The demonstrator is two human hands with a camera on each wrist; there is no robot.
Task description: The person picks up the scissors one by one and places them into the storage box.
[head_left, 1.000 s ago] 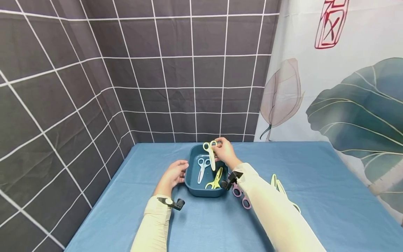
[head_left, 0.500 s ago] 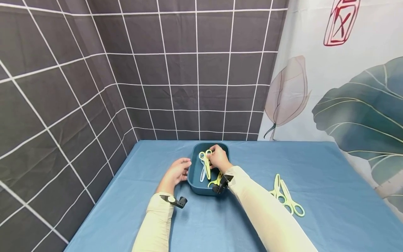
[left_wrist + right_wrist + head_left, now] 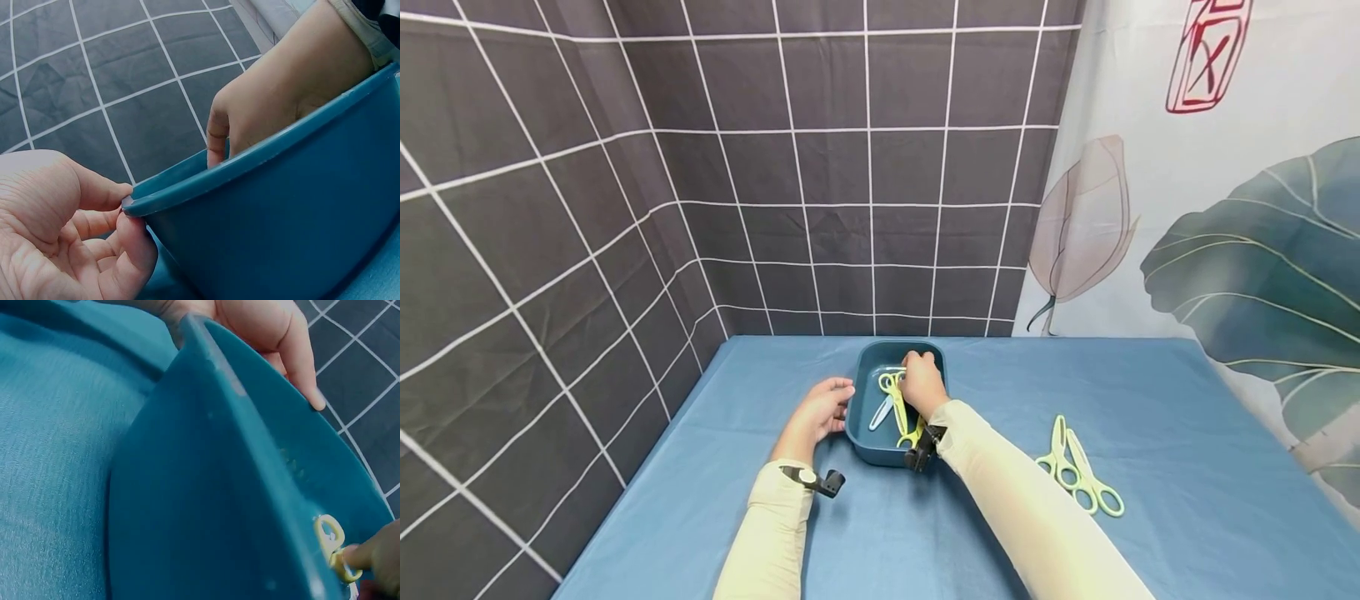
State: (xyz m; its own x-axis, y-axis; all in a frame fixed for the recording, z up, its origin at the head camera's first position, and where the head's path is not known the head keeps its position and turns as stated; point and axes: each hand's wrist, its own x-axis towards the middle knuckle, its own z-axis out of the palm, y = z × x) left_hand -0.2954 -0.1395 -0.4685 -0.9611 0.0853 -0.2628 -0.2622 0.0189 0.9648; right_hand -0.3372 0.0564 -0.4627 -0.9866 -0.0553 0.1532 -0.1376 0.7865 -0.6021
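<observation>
My left hand (image 3: 820, 408) pinches the left rim of a dark blue plastic box (image 3: 877, 456) between thumb and fingers, as the left wrist view also shows. My right hand (image 3: 922, 382) reaches down inside the box. Its fingers are at the handle of pale yellow scissors (image 3: 897, 402); in the right wrist view the thumb presses on a ring of these scissors (image 3: 329, 534). Beneath them lie white-and-blue scissors (image 3: 882, 413), partly covered. Brighter yellow scissors (image 3: 910, 437) lie at the near end of the box, partly hidden by the right wrist.
Two pairs of light green scissors (image 3: 1078, 471) lie on the blue cloth-covered table (image 3: 1187, 467), to the right of the right forearm. A dark cloth with a white grid (image 3: 827, 167) hangs behind and on the left. A printed white curtain (image 3: 1097, 83) hangs at the right.
My right hand has lowered the pale yellow scissors from above the box onto the other scissors inside it. Purple scissors seen earlier beside the box are now out of sight. My left hand stays at the rim.
</observation>
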